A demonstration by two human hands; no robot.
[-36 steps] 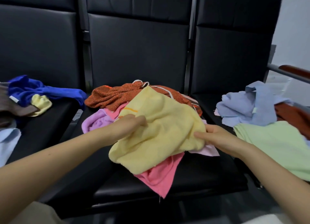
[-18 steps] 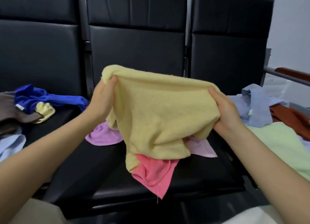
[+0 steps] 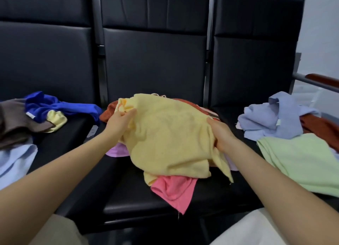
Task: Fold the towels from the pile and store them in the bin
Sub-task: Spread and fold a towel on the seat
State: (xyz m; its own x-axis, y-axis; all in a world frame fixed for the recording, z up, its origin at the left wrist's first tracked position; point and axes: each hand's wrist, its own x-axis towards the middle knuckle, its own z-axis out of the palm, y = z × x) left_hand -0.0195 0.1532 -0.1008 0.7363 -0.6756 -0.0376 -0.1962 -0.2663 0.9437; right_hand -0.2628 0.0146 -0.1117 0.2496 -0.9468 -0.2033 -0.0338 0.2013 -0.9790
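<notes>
The towel (image 3: 170, 140) is pale yellow (an orange stripe at eleven o'clock); a pink cloth (image 3: 174, 191) lies beneath, on black seats (image 3: 156, 70).

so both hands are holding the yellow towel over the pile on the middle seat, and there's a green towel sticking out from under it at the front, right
Not quite: the head view shows the towel sticking out at the front is pink, not green. The rest holds: the left hand and right hand hold the yellow towel over the pile on the middle seat.
</notes>
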